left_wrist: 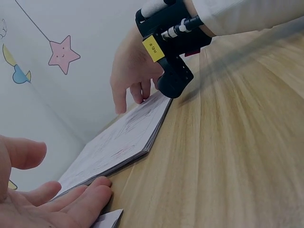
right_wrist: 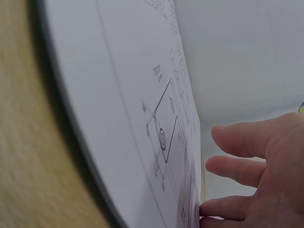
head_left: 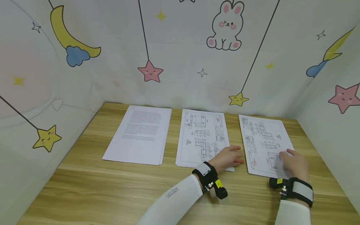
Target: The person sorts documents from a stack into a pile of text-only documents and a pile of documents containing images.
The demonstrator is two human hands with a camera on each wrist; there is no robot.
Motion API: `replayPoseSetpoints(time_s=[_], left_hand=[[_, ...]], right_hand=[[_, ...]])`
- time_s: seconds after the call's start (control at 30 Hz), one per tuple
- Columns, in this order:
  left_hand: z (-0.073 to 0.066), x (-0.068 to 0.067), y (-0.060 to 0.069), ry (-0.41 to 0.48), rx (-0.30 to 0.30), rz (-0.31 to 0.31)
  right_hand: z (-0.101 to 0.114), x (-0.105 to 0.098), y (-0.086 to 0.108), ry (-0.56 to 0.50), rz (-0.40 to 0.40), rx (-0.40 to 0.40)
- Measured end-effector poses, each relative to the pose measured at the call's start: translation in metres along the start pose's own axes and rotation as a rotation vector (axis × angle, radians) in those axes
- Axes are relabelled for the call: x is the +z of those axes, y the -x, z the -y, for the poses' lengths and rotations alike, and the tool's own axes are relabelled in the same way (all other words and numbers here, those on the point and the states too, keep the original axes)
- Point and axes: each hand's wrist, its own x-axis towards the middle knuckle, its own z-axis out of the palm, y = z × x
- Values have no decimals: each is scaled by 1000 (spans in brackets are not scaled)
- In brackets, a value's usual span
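Observation:
Two stacks of printed technical drawings lie on a wooden table, one in the middle [head_left: 203, 134] and one on the right [head_left: 260, 142]. My left hand [head_left: 227, 157] is at the lower right corner of the middle stack. Its fingers are loosely extended toward the gap between the stacks and hold nothing, as the left wrist view shows. My right hand [head_left: 296, 164] is over the lower right part of the right stack, fingers spread and pointing at the sheets. In the right wrist view its lower fingers [right_wrist: 228, 208] are at the paper; whether they press on it I cannot tell.
A stack of text pages [head_left: 140, 134] lies on the left of the wooden table [head_left: 98, 187]. Behind and beside the table hangs a pale cloth backdrop [head_left: 180, 40] with cartoon stars, a moon and a rabbit. Each wrist wears a strapped camera.

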Motion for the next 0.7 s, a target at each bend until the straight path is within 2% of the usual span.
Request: replayPoseSetpoints(time_s=[0.23,0.7], left_hand=[[1,3,-1,63,-23,33],[2,5,-6,64,-27,46]], right_hand=[[1,-1,2,7,4,10],[2,-4,5,54,-25,-48]])
